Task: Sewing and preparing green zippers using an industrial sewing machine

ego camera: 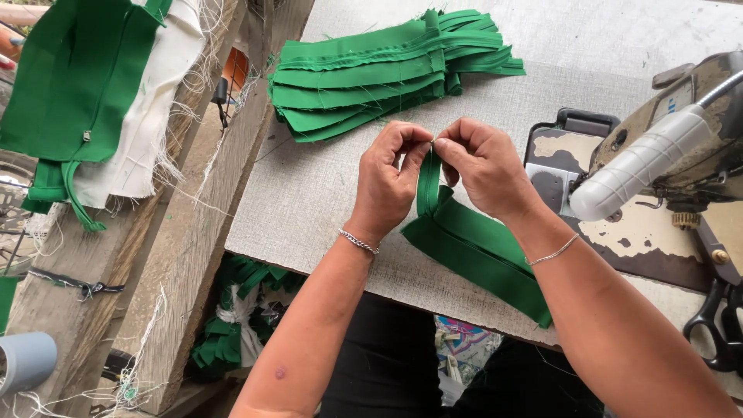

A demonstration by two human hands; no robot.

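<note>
My left hand [393, 179] and my right hand [484, 164] meet above the grey table [309, 193], both pinching the upper end of a folded green fabric strip [464, 240]. The strip hangs down between my fingers and lies across the table toward its front edge, partly under my right wrist. Each wrist wears a thin silver bracelet. A fanned stack of similar green strips [379, 73] rests further back on the table.
A worn sewing machine [665, 147] stands at the right, with black scissors [716, 321] near its base. Green and white cloth [101, 93] drapes over wooden beams [182, 255] at the left. Green scraps [232, 325] lie below the table.
</note>
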